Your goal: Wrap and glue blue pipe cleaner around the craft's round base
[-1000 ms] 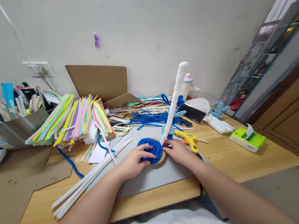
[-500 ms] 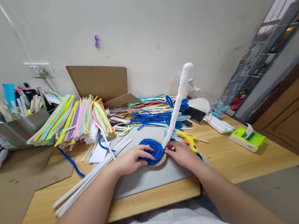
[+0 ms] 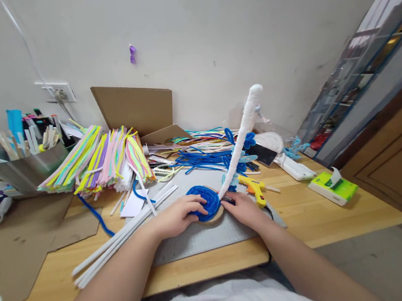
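Observation:
A flat coil of blue pipe cleaner [image 3: 209, 200] covers most of a round brown base [image 3: 218, 216]. My left hand [image 3: 184, 213] grips the coil's left side, fingers curved over the top and thumb at the near edge. At the right edge, my right hand [image 3: 241, 207] has thumb and forefinger pinched at a small blue end of the pipe cleaner, largely hidden by the fingers. A white wrapped stem [image 3: 244, 136] rises beside that hand, leaning right. Blue looped pipe-cleaner flowers [image 3: 239, 163] show behind it.
Grey board [image 3: 203, 243] lies under the work. White sticks [image 3: 124, 240] are left, a yellow glue gun [image 3: 255, 190] right. Bundled coloured pipe cleaners [image 3: 105, 160], loose blue ones [image 3: 202, 159] and a phone [image 3: 263, 153] lie behind. A tissue pack [image 3: 334, 185] sits far right.
Both hands stay at the coil, with only a slight shift of the right fingers at its edge. The whole view has moved a little.

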Demonstrator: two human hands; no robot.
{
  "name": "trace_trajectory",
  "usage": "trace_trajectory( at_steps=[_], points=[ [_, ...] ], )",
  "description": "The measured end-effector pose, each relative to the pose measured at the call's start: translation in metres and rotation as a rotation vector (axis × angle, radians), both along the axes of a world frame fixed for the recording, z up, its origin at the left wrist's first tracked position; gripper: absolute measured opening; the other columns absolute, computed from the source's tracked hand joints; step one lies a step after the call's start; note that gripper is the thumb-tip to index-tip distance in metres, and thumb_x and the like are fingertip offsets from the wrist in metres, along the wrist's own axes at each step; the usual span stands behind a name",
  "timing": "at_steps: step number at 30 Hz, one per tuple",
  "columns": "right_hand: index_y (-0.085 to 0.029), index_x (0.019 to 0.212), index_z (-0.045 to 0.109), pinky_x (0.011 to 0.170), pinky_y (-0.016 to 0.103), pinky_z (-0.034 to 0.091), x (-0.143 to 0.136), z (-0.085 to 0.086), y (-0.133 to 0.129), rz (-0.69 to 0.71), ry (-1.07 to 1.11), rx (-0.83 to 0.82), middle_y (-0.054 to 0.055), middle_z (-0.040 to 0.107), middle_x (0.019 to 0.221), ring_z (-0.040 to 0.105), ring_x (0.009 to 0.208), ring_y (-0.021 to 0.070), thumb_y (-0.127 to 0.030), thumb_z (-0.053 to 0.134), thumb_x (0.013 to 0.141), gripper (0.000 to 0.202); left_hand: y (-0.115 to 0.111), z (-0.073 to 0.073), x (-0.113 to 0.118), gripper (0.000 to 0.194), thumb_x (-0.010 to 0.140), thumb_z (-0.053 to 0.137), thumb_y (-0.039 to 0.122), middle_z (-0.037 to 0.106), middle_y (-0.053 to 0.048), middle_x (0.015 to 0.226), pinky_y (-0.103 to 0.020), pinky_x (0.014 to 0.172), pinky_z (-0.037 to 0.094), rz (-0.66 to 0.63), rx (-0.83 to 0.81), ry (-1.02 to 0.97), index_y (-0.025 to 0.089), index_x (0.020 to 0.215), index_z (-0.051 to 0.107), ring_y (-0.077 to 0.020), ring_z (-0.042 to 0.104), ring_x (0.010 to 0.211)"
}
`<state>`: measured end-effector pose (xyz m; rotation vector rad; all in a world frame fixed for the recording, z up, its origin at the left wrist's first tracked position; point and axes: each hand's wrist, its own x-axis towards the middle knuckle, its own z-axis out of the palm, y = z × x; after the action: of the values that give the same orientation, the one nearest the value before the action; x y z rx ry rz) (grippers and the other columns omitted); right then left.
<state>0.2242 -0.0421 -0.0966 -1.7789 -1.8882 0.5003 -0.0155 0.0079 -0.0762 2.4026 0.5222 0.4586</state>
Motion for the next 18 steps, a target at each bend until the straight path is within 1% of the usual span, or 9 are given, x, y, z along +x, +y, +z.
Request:
trace_trajectory(
  at_steps=[3, 5, 7, 9, 12, 15, 16, 18],
  points=[
    [-0.028, 0.110, 0.066, 0.082, 0.028, 0.046, -0.002, -0.002, -0.001, -0.035, -0.017, -0.011, 0.003, 0.070, 0.107, 0.063, 0.099, 0.0212, -0.031, 0.050, 0.085, 0.030, 0.007, -0.005, 0.000, 0.026, 0.087, 0.051, 0.018, 0.056, -0.004, 0.129, -0.035, 0.108, 0.032, -0.018, -0.007, -0.023, 0.027, 0.106, 0.066, -0.0171, 0.046, 0.123],
    [-0.028, 0.114, 0.064, 0.081, 0.029, 0.046, -0.004, -0.003, -0.001, -0.094, -0.042, -0.031, 0.004, 0.070, 0.106, 0.063, 0.098, 0.0220, -0.033, 0.051, 0.084, 0.033, 0.012, -0.007, -0.001, 0.025, 0.088, 0.050, 0.020, 0.059, -0.004, 0.125, -0.036, 0.108, 0.032, -0.020, -0.003, -0.025, 0.027, 0.104, 0.068, -0.0176, 0.047, 0.122],
    [-0.026, 0.118, 0.062, 0.081, 0.029, 0.046, -0.007, -0.003, -0.001, -0.153, -0.063, -0.048, 0.006, 0.069, 0.108, 0.063, 0.100, 0.0229, -0.034, 0.051, 0.084, 0.037, 0.016, -0.008, -0.001, 0.025, 0.088, 0.050, 0.021, 0.061, -0.004, 0.123, -0.037, 0.107, 0.032, -0.015, -0.007, -0.030, 0.027, 0.104, 0.068, -0.0178, 0.048, 0.121],
    [-0.025, 0.120, 0.060, 0.083, 0.030, 0.045, -0.009, -0.004, -0.001, -0.181, -0.069, -0.059, 0.007, 0.067, 0.111, 0.061, 0.104, 0.0233, -0.035, 0.050, 0.084, 0.039, 0.017, -0.008, -0.002, 0.026, 0.087, 0.050, 0.019, 0.060, -0.004, 0.124, -0.037, 0.108, 0.032, -0.002, -0.034, -0.029, 0.026, 0.104, 0.068, -0.0175, 0.048, 0.122],
    [-0.024, 0.121, 0.060, 0.085, 0.029, 0.044, -0.010, -0.003, -0.002, -0.178, -0.069, -0.070, 0.008, 0.067, 0.112, 0.060, 0.106, 0.0230, -0.036, 0.049, 0.085, 0.039, 0.016, -0.006, -0.005, 0.034, 0.084, 0.047, 0.011, 0.057, -0.003, 0.129, -0.037, 0.109, 0.030, 0.007, -0.094, 0.002, 0.026, 0.108, 0.066, -0.0165, 0.044, 0.126],
    [-0.025, 0.121, 0.059, 0.084, 0.030, 0.044, -0.010, -0.003, -0.002, -0.176, -0.084, -0.064, 0.008, 0.067, 0.110, 0.061, 0.104, 0.0233, -0.036, 0.049, 0.085, 0.039, 0.013, -0.001, -0.006, 0.045, 0.076, 0.048, 0.003, 0.053, -0.002, 0.133, -0.036, 0.111, 0.027, -0.021, -0.120, 0.043, 0.026, 0.112, 0.063, -0.0166, 0.040, 0.130],
    [-0.025, 0.121, 0.059, 0.083, 0.030, 0.044, -0.010, -0.002, -0.002, -0.175, -0.093, -0.061, 0.008, 0.067, 0.109, 0.061, 0.103, 0.0235, -0.035, 0.049, 0.085, 0.039, 0.011, 0.001, -0.005, 0.045, 0.074, 0.051, 0.002, 0.053, -0.003, 0.133, -0.036, 0.111, 0.027, -0.015, -0.113, 0.048, 0.026, 0.111, 0.064, -0.0175, 0.041, 0.129],
    [-0.025, 0.122, 0.058, 0.082, 0.030, 0.045, -0.011, -0.002, -0.003, -0.178, -0.118, -0.059, 0.009, 0.068, 0.107, 0.062, 0.101, 0.0239, -0.035, 0.048, 0.085, 0.040, 0.006, 0.003, -0.001, 0.035, 0.074, 0.058, 0.008, 0.055, -0.004, 0.129, -0.037, 0.108, 0.029, 0.052, -0.081, 0.039, 0.024, 0.105, 0.066, -0.0200, 0.044, 0.125]
  ],
)
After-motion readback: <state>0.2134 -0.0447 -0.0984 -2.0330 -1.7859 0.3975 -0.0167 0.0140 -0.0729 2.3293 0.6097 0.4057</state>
